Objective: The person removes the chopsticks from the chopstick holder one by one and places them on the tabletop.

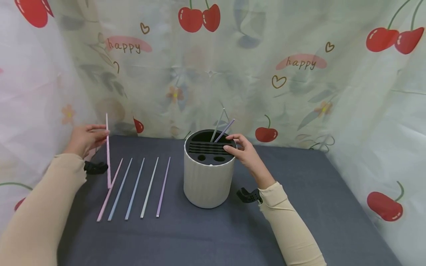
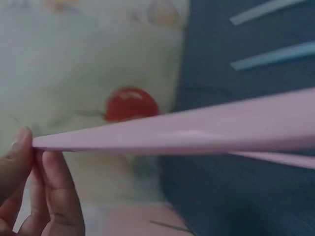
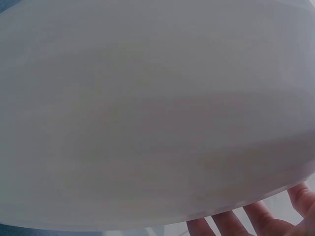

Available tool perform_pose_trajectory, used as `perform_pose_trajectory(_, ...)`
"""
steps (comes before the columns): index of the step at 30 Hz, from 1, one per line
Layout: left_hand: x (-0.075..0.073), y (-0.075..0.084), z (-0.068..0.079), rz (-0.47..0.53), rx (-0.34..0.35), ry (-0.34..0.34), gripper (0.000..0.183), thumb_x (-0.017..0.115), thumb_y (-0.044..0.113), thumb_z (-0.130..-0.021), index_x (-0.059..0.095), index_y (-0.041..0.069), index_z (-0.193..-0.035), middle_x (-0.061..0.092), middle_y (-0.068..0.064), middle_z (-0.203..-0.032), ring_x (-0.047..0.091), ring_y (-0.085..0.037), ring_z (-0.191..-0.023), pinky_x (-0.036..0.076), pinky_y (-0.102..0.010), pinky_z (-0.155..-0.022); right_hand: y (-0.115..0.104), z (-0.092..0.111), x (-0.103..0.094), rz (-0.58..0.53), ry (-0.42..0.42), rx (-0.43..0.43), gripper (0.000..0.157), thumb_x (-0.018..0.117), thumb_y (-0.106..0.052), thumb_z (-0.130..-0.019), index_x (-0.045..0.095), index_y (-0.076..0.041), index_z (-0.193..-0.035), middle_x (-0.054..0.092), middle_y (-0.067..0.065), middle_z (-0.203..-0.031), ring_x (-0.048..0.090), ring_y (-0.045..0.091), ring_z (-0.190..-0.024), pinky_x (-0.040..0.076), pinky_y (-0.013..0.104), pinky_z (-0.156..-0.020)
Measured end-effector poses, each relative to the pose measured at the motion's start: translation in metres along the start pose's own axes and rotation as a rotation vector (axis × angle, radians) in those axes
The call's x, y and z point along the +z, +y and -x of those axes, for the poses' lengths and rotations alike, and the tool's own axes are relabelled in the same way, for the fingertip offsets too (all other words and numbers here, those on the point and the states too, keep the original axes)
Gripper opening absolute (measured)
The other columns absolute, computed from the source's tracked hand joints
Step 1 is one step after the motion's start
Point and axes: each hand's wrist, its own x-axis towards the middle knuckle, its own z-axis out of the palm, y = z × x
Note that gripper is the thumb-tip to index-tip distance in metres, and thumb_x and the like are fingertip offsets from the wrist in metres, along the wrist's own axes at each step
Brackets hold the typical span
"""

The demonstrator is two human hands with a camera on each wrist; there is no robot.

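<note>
My left hand (image 1: pixel 87 139) pinches a pink chopstick (image 1: pixel 108 155) near its upper end, between thumb and fingers. This chopstick stands nearly upright, its lower end close to another pink chopstick (image 1: pixel 110 190) lying on the table. In the left wrist view, the held chopstick (image 2: pixel 172 130) crosses the picture to the fingertips. My right hand (image 1: pixel 245 149) holds the right rim of a white ribbed utensil holder (image 1: pixel 208 184), thumb over its black slotted top. Inside the rear opening lean a pale chopstick (image 1: pixel 217 125) and a purple chopstick (image 1: pixel 225 130). In the right wrist view, the holder's wall (image 3: pixel 147 123) hides part of the fingers.
To the right of the pink one, two blue chopsticks (image 1: pixel 120 189), a pale chopstick (image 1: pixel 149 187) and a purple chopstick (image 1: pixel 163 187) lie in a row. A dark cloth (image 1: pixel 199 236) covers the table. Cherry-printed curtains (image 1: pixel 213 74) enclose its back and sides.
</note>
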Motion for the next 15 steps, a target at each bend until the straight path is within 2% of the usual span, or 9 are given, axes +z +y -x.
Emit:
perform_pose_trajectory(3, -0.017, -0.029, 0.001, -0.029, -0.067, -0.064, 0.033, 0.064, 0.000, -0.090, 0.069, 0.027, -0.072, 0.067, 0.011, -0.070, 0.065, -0.003, -0.064, 0.057, -0.017, -0.062, 0.001, -0.001, 0.000, -0.001, 0.003, 0.000, 0.039, 0.064, -0.026, -0.094, 0.051, -0.012, -0.129, 0.034, 0.013, -0.148, 0.049, 0.033, -0.117, 0.044, 0.041, -0.090)
perform_pose_trajectory(5, -0.025, -0.046, 0.002, -0.104, -0.115, -0.078, 0.033, 0.064, 0.001, -0.091, 0.068, 0.027, -0.071, 0.067, 0.011, -0.070, 0.065, -0.002, -0.064, 0.058, -0.019, -0.063, 0.001, -0.001, 0.000, 0.001, 0.004, -0.001, 0.039, 0.064, -0.025, -0.094, 0.051, -0.013, -0.128, 0.035, 0.012, -0.148, 0.048, 0.033, -0.119, 0.044, 0.041, -0.090)
perform_pose_trajectory(8, -0.032, -0.067, 0.004, -0.270, -0.185, -0.102, 0.012, 0.064, 0.005, -0.092, 0.071, 0.014, -0.090, 0.065, 0.013, -0.071, 0.064, -0.002, -0.066, 0.059, -0.021, -0.065, 0.001, -0.001, 0.000, 0.003, 0.003, -0.004, 0.039, 0.064, -0.026, -0.094, 0.051, -0.012, -0.128, 0.035, 0.012, -0.147, 0.048, 0.033, -0.118, 0.044, 0.040, -0.089)
perform_pose_trajectory(9, -0.033, -0.073, 0.004, -0.308, -0.202, -0.110, 0.009, 0.064, 0.005, -0.092, 0.070, 0.006, -0.098, 0.065, 0.013, -0.072, 0.064, -0.003, -0.067, 0.059, -0.022, -0.066, 0.001, -0.001, 0.000, 0.003, 0.002, -0.003, 0.039, 0.064, -0.026, -0.094, 0.051, -0.012, -0.128, 0.035, 0.012, -0.147, 0.048, 0.033, -0.118, 0.044, 0.040, -0.089)
perform_pose_trajectory(12, -0.034, -0.087, 0.004, -0.369, -0.238, -0.134, 0.031, 0.064, 0.003, -0.091, 0.057, -0.014, -0.116, 0.066, 0.010, -0.074, 0.064, -0.005, -0.068, 0.059, -0.024, -0.066, 0.001, -0.001, 0.000, 0.001, 0.002, 0.000, 0.040, 0.064, -0.026, -0.094, 0.051, -0.012, -0.129, 0.034, 0.012, -0.148, 0.049, 0.032, -0.116, 0.044, 0.039, -0.090)
perform_pose_trajectory(15, -0.031, -0.098, 0.002, -0.420, -0.266, -0.094, 0.036, 0.067, 0.001, -0.089, 0.055, -0.018, -0.117, 0.065, 0.008, -0.072, 0.063, -0.007, -0.065, 0.059, -0.025, -0.063, 0.000, 0.000, 0.000, -0.006, 0.001, 0.004, 0.040, 0.064, -0.026, -0.094, 0.051, -0.011, -0.129, 0.034, 0.012, -0.148, 0.050, 0.031, -0.115, 0.044, 0.039, -0.091)
